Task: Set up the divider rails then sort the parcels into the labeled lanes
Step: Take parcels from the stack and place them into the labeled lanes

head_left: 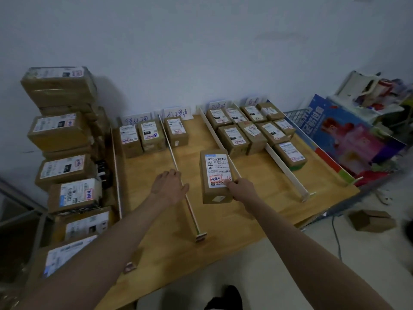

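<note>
Sorting is under way: our right grip (234, 186) clasps a parcel (215, 175) in the counter's (257, 209) second lane, our released left grip (169, 186) steadies the rail (178, 173), and next we slide it toward the back.

- Both forearms are bare up to the frame edge, no sleeves showing.
- The left hand (168, 186) and right hand (240, 189) carry no gloves, rings or watch.
</note>
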`<state>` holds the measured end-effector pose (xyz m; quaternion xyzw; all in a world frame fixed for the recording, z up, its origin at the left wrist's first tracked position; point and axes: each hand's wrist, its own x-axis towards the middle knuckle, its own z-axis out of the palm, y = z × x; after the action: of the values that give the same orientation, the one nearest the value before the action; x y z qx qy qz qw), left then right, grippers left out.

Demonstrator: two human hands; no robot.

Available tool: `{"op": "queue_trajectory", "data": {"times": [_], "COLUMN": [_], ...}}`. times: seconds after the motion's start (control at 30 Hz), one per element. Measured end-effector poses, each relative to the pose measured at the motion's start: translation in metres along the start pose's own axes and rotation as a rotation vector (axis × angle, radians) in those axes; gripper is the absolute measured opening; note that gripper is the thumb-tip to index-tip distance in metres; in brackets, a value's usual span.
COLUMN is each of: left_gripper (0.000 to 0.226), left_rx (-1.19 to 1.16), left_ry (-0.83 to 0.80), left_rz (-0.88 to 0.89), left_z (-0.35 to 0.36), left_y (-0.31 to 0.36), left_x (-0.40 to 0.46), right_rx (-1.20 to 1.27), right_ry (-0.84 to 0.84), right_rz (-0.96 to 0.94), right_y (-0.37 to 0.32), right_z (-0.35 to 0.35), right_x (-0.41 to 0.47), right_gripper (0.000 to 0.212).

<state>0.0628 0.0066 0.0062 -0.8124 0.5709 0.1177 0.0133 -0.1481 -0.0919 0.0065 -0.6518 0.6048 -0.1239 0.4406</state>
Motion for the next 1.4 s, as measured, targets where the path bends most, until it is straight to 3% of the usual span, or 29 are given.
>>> {"op": "queue_trajectory", "data": {"times": [0.23,0.47,0.8,1.4], "left_gripper": [0.058,0.057,0.055,0.054], "left_rx": [0.027,0.032,0.02,-0.058], "left_ry": [0.004,-0.038,-0.023,-0.024], "left_rz": [-0.109,-0.247,-0.364,-0.395], "left_z": [0.017,0.021,0.01,0.004], "left_y": [0.083,0.111,0.093,0.002], "left_x": [0.034,0.045,0.095,0.293], "right_rx": [-0.129,-0.148,-0.147,-0.25], "right_ry": [-0.085,-0.164,-0.263,-0.302], "right_rz": [-0.019,-0.103,-0.151,-0.125], "right_y": [0.042,0.047,0.016,-0.091], "right_z": [-0.062,-0.088,-0.075,0.016], "right_x": [0.069,0.115,0.18,0.378], "right_gripper": [0.052,0.054,0.054,0.041]}}
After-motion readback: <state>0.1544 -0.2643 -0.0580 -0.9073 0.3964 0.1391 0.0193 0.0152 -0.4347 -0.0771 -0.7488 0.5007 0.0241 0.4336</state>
